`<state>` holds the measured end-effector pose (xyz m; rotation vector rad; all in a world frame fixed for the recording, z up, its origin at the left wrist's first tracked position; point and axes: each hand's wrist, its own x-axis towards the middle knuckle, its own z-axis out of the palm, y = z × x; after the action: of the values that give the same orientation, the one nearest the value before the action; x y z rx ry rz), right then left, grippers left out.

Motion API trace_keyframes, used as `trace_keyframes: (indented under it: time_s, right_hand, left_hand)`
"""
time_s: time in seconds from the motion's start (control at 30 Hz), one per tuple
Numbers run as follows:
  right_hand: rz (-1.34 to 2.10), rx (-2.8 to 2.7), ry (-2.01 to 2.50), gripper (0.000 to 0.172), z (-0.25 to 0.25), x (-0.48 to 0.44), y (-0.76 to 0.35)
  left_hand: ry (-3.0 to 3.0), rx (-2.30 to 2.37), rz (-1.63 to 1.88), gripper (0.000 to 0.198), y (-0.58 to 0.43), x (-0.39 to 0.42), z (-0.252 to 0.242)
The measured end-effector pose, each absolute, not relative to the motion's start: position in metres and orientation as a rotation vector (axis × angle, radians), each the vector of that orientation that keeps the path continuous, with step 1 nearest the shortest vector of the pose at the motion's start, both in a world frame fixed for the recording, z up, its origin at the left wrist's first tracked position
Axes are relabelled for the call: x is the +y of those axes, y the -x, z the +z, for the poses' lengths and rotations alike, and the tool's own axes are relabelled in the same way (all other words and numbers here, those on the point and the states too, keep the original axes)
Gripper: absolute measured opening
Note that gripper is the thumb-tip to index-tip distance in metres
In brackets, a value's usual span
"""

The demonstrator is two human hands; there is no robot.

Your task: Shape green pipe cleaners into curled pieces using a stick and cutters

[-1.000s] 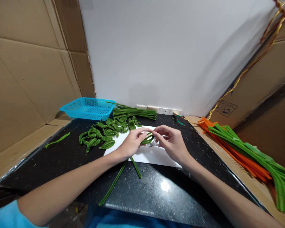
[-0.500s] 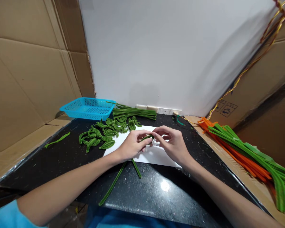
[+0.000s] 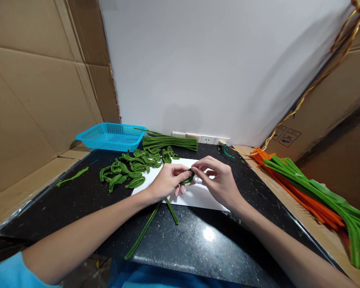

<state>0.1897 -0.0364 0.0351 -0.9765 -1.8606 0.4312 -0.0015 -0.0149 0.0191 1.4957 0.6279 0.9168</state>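
Observation:
Over a white sheet of paper [image 3: 208, 198], my left hand [image 3: 167, 181] pinches a dark green pipe cleaner [image 3: 188, 179] bent into a small loop. The fingertips of my right hand [image 3: 217, 178] grip the top of the same pipe cleaner. Something silvery [image 3: 197, 179] shows under my right fingers; its kind is hidden. Several pipe cleaners shaped into leaves [image 3: 136, 183] lie left of my left hand. Two straight green pieces [image 3: 144, 234] stick out below my left wrist onto the black tabletop.
A blue plastic basket [image 3: 114, 147] stands at the back left, beside a bundle of green pipe cleaners [image 3: 171, 143]. Wall sockets [image 3: 208, 140] run behind. Orange stems [image 3: 306, 202] and bright green stems [image 3: 321, 192] lie on cardboard at right. A green strip [image 3: 73, 177] lies at left.
The pipe cleaner between my hands now shows more of its bent loop. My left fingers have shifted slightly around it; my right hand has hardly moved.

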Motion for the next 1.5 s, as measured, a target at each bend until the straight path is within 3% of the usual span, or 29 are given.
trace_keyframes:
  time_s: [0.4, 0.87, 1.5]
  right_hand:
    - [0.331, -1.922, 0.957, 0.014, 0.033, -0.036, -0.189]
    - [0.479, -1.834, 0.988, 0.017, 0.03, -0.036, -0.187]
    - [0.542, -1.904, 0.883, 0.024, 0.034, -0.035, -0.19]
  left_hand:
    - [-1.525, 0.672, 0.903, 0.038, 0.001, -0.02, 0.023]
    - [-1.419, 0.727, 0.923, 0.033, 0.001, -0.02, 0.022]
    - [-1.419, 0.575, 0.89, 0.045, 0.006, -0.014, 0.018]
